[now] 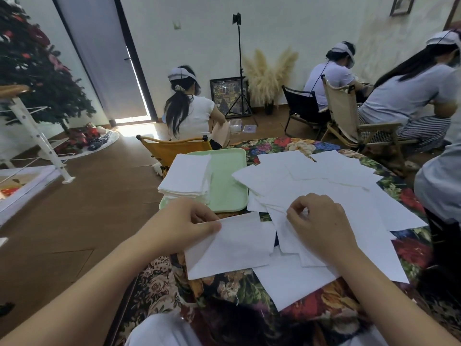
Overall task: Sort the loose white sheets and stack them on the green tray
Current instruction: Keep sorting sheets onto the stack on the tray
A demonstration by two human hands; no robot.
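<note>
A green tray (228, 186) lies on the floral tablecloth at the table's far left. A stack of white sheets (187, 177) covers its left half. Loose white sheets (324, 186) are spread in an overlapping heap to the right of the tray. My left hand (184, 224) pinches the top left edge of one white sheet (234, 245) in front of the tray. My right hand (316, 222) has its fingers curled and pinches the edge of a sheet in the loose heap.
The round table with a floral cloth (249, 285) drops off to a wooden floor (82, 221) on the left. An orange chair (172, 148) stands just behind the tray. Three people sit at the back and right, and another person's sleeve (441, 186) is at the right edge.
</note>
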